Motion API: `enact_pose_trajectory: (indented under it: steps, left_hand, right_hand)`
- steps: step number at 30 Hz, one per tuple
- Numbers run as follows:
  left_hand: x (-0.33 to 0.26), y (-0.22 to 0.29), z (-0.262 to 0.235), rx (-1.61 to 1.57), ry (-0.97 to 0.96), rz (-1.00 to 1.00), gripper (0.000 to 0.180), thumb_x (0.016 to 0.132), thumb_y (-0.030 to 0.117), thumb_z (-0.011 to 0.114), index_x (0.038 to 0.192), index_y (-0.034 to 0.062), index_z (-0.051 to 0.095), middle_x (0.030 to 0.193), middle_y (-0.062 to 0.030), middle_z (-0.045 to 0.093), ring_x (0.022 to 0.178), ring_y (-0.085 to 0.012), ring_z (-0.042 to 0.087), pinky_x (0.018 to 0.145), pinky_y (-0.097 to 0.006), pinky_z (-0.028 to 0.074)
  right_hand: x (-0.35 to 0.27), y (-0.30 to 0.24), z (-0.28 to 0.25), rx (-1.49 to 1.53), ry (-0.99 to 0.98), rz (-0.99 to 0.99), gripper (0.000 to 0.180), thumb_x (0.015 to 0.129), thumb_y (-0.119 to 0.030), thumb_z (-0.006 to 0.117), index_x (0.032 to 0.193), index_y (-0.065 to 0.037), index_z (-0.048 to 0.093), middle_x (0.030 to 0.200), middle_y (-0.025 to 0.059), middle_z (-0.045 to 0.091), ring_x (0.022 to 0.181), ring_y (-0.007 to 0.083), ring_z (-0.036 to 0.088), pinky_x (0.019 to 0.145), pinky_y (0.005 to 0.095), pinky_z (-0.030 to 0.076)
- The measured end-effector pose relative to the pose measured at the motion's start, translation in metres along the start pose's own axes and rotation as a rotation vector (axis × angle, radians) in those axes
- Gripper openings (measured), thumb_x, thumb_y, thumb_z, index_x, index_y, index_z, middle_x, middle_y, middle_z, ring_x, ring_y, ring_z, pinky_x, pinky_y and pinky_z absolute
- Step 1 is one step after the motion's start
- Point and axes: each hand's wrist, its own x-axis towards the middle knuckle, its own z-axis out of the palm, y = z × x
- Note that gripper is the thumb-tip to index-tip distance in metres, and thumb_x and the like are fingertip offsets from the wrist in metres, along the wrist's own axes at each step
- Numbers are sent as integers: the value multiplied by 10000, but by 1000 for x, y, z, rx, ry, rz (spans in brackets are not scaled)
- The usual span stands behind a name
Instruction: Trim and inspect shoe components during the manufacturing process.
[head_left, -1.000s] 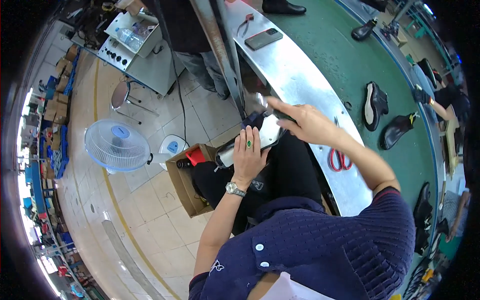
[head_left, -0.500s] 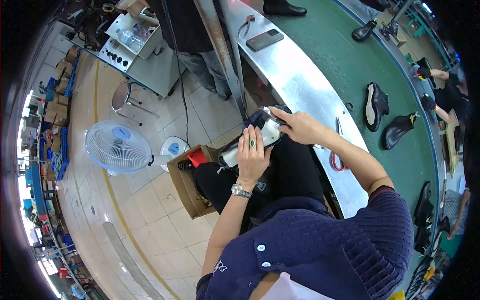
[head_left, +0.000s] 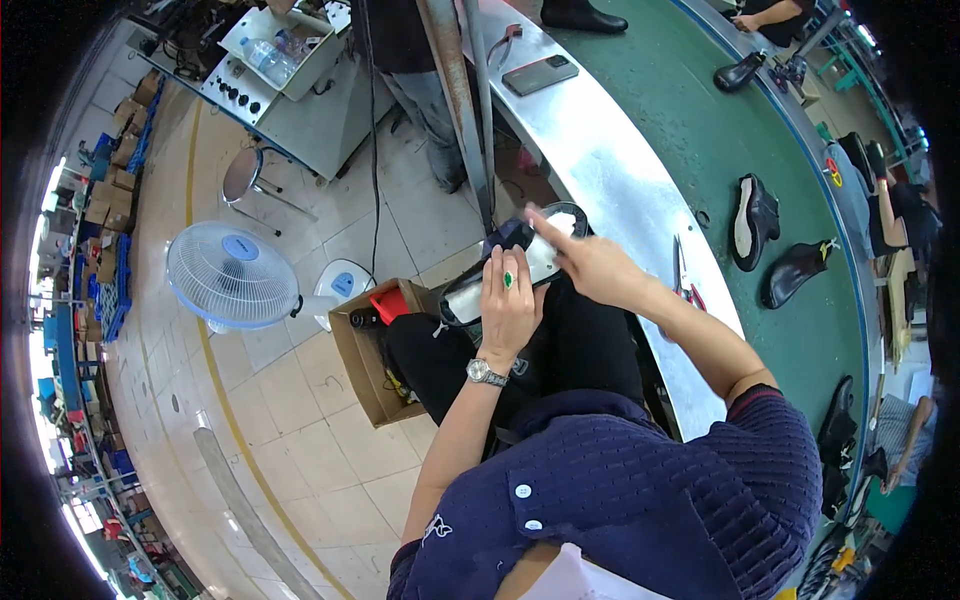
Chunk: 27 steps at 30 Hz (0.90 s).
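Note:
A black shoe [head_left: 463, 307] with a white sole lies across my lap, its near end tilted down to the left. My left hand [head_left: 512, 305], wearing a green-stoned ring, is closed over the middle of the shoe, fingers flat along the white surface. A steel wristwatch [head_left: 486, 373] sits on that wrist. Over the far end of the shoe is my right hand [head_left: 603, 268], with the index finger stretched out beside the dark rim; its other fingers are partly hidden. Nothing shows in its grasp.
Red-handled scissors [head_left: 687, 285] and a phone [head_left: 540, 75] rest on the metal bench edge [head_left: 610, 140]. Several black shoes, including one boot [head_left: 798, 270], stand on the green belt [head_left: 700, 150]. Left are an open carton [head_left: 372, 395], a fan [head_left: 235, 275] and a stool [head_left: 243, 175]. Co-workers are nearby.
My right index finger has straightened and more of the shoe's far end shows. My left hand keeps its hold. The view has shifted slightly; co-workers at the right have moved.

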Motion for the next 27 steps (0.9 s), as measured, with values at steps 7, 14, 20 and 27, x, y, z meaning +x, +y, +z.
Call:
enact_pose_trajectory:
  steps: [7,14,20,27]
  left_hand:
    - [-5,-5,7,64,26,36,561,815,222,690,1224,-121,517,1168,-246,543,1220,-408,475,1022,-472,407]
    - [-10,-9,9,65,31,41,536,834,224,675,1220,-108,507,1169,-253,554,1238,-407,468,1033,-478,398]
    - [-1,-7,-1,-80,60,-14,496,797,193,716,1167,-73,518,1206,-238,534,1188,-409,501,1006,-467,420]
    - [-1,-18,-27,-91,-203,-233,709,661,51,752,1277,-102,435,1225,-216,491,1177,-372,462,1009,-430,388]
  right_hand:
    - [-1,-9,4,-128,8,-89,797,875,-46,513,1519,-292,113,629,181,621,558,374,619,520,472,478]
    - [7,-19,-3,-304,-208,-56,837,834,-21,534,1522,-254,119,633,202,621,560,369,629,526,464,498]
    - [1,-16,15,-238,-157,8,849,810,-34,552,1525,-208,129,592,192,611,525,355,630,496,441,499]
    - [8,-15,9,-278,-174,-20,849,813,-32,548,1525,-226,129,586,189,609,542,356,634,508,446,501]
